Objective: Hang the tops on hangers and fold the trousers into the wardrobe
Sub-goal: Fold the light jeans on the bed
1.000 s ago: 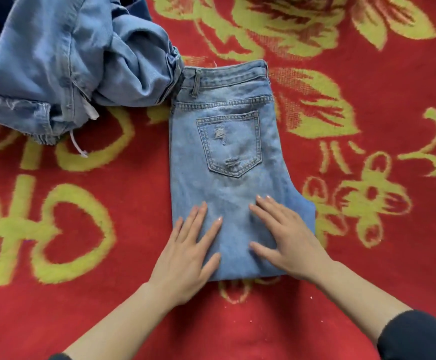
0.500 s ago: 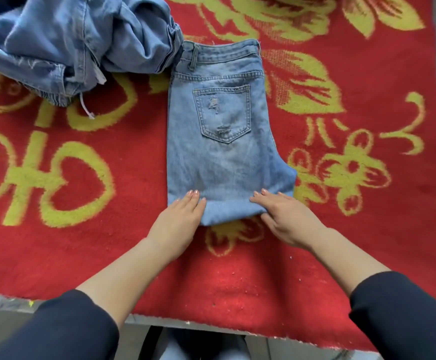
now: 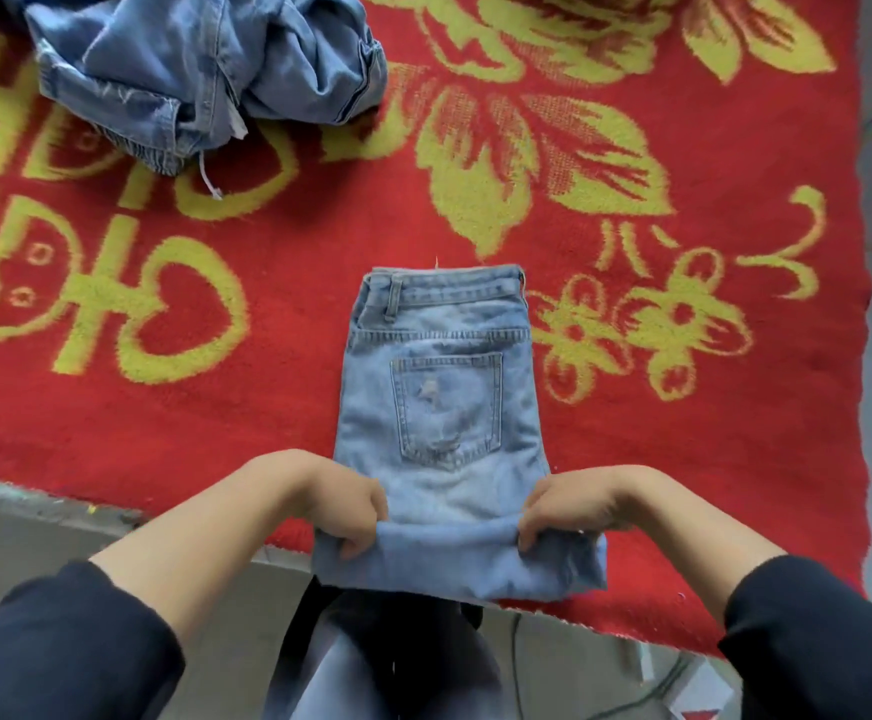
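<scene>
Far left: crumpled heap of mid-blue denim clothes [image 3: 205,80] on the red woven blanket with yellow-green flower pattern [image 3: 112,423], white drawstring [image 3: 209,181] trailing off its near side. Not yet sorted.

Centre, at the blanket's near edge: folded light-blue denim jeans [image 3: 444,387], waistband far, back pocket up, near fold rolled and overhanging the edge. Wardrobe not in view.

Risks, as a judgement from this pose, left to right. Left corner held mostly by fingertips, so likely to slip under the denim's weight, with the layers sliding apart. Middle unsupported between the two grips: probable sag and the fold opening on lift. Far waistband end flat on the fuzzy blanket — drag on any pull towards the near side, skewing the stack. Right corner bulkier, with uneven layers showing, so easy to lose the bottom layer there.

Pose: left hand [image 3: 343,506] at the near-left corner, wrist bent down, fingers curled round the roll, clamped on the jeans. Right hand [image 3: 569,506] mirrored at the near-right corner, fingers curled over the roll — also gripping. Forearms converging from near left and near right, dark sleeves [image 3: 60,641] pushed up the forearms.
</scene>
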`<action>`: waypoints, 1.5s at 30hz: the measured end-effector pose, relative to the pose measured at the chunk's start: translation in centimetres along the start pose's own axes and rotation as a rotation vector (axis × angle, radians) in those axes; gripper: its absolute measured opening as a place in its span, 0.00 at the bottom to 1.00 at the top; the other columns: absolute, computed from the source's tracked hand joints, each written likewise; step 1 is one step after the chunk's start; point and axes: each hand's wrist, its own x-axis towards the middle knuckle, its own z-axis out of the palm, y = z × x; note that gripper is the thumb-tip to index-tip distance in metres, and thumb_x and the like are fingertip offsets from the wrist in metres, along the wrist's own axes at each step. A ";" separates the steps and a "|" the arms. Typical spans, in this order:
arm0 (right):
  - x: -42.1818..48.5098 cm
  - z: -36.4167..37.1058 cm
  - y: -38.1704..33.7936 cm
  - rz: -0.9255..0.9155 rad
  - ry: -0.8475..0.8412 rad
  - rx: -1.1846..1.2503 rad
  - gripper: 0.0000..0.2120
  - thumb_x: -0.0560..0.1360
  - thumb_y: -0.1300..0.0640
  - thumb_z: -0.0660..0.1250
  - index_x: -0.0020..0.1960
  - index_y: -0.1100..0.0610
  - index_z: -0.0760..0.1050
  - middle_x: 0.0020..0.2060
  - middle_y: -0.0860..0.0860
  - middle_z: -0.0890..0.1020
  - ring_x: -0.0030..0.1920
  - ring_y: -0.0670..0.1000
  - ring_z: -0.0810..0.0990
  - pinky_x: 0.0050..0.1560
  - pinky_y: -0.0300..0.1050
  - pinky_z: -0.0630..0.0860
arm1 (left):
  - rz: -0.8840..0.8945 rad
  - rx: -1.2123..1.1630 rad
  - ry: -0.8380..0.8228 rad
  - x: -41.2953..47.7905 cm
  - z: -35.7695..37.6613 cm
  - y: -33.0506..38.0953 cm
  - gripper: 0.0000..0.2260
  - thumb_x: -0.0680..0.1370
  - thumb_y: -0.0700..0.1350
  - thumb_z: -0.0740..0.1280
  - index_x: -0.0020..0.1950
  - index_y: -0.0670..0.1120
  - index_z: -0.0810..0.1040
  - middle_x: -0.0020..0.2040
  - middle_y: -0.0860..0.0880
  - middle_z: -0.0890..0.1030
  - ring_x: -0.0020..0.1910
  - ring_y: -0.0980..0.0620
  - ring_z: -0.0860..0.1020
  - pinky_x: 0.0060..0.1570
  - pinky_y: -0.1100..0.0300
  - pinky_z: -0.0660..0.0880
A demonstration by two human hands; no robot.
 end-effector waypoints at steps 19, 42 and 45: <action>0.5 -11.3 -3.4 -0.323 0.859 -0.090 0.14 0.74 0.54 0.68 0.34 0.58 0.70 0.28 0.49 0.69 0.33 0.51 0.68 0.35 0.47 0.62 | 0.082 -0.497 1.101 0.0 -8.5 -3.6 0.03 0.67 0.41 0.65 0.34 0.47 0.77 0.29 0.50 0.75 0.30 0.52 0.70 0.30 0.59 0.65; 5.9 -11.6 -6.9 -0.107 0.727 -0.437 0.26 0.67 0.55 0.65 0.65 0.52 0.68 0.58 0.54 0.77 0.63 0.56 0.70 0.60 0.59 0.63 | -0.105 0.006 0.866 5.4 -10.5 -1.6 0.26 0.74 0.53 0.61 0.71 0.47 0.65 0.63 0.42 0.72 0.62 0.41 0.63 0.56 0.50 0.67; 3.9 -10.6 -7.8 -0.091 0.695 -0.556 0.06 0.65 0.56 0.64 0.41 0.51 0.69 0.40 0.51 0.76 0.54 0.56 0.73 0.59 0.59 0.61 | -0.111 -0.041 0.927 3.8 -8.7 -1.3 0.14 0.70 0.53 0.64 0.52 0.48 0.74 0.45 0.47 0.77 0.51 0.44 0.65 0.45 0.53 0.64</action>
